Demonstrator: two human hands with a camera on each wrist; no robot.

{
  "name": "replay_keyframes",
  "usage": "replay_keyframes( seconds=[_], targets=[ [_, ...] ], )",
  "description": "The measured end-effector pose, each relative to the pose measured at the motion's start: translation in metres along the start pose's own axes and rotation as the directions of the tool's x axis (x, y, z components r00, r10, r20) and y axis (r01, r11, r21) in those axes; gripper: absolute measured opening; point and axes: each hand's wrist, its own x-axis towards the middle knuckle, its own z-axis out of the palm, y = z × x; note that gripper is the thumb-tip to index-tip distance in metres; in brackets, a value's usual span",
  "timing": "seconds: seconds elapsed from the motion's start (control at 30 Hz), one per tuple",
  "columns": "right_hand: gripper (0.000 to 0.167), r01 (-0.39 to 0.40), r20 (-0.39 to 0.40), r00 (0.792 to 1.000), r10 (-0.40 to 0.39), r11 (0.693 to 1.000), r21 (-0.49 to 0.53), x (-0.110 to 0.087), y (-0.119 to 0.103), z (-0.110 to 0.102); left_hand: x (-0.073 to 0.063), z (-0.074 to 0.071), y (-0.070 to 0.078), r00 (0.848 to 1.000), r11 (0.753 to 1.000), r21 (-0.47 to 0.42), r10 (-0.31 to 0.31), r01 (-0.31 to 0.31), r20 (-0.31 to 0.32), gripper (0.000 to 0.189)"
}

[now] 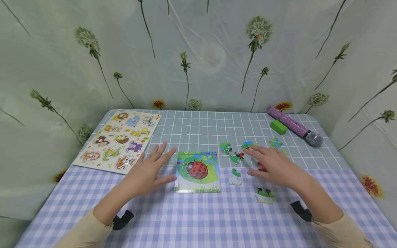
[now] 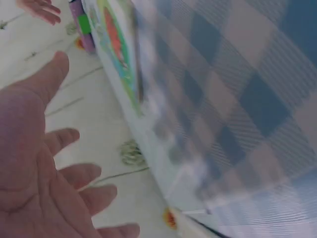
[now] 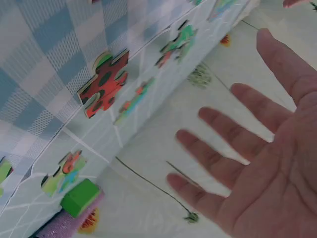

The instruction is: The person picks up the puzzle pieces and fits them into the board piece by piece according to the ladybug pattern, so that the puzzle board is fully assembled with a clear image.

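A square ladybug picture board (image 1: 198,171) lies flat near the middle of the table. My left hand (image 1: 150,170) hovers at its left side with fingers spread, holding nothing. Over the loose jigsaw pieces to the right of the board, my right hand (image 1: 274,165) is held with fingers extended and apart, also without anything in it. One grassy piece (image 1: 235,176) lies beside the board, and another piece (image 1: 265,195) is nearer the front. Under the right hand, a red spotted piece (image 3: 105,84) shows in the right wrist view; in the head view the hand partly covers it.
An animal peg puzzle board (image 1: 119,141) lies at the back left. A green block (image 1: 278,127) and a glittery pink microphone (image 1: 293,125) lie at the back right. Behind the table hangs a flower-patterned curtain (image 1: 214,62). A checked cloth (image 1: 186,220) covers the front of the table.
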Motion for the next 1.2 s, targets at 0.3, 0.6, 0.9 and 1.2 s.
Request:
replay_keyframes(
  seconds=[0.3, 0.6, 0.9, 1.2],
  targets=[
    [0.059, 0.004, 0.072, 0.997, -0.013, 0.992, 0.128, 0.061, 0.016, 0.006, 0.016, 0.020, -0.025, 0.987, 0.980, -0.199, 0.013, 0.019, 0.159, 0.102],
    [0.057, -0.022, 0.150, 0.989, -0.004, 0.984, 0.174, 0.103, 0.022, 0.019, 0.021, 0.027, -0.029, 0.976, 0.970, -0.242, 0.026, 0.028, 0.215, 0.109],
    [0.053, -0.029, 0.136, 0.991, 0.004, 0.983, 0.180, 0.110, 0.024, 0.029, 0.020, 0.031, -0.028, 0.977, 0.955, -0.291, 0.015, 0.049, 0.215, 0.110],
    [0.046, -0.013, 0.117, 0.993, -0.014, 0.974, 0.226, 0.116, 0.028, 0.033, 0.025, 0.025, -0.017, 0.964, 0.969, -0.222, -0.051, 0.112, 0.262, 0.107]
  ],
)
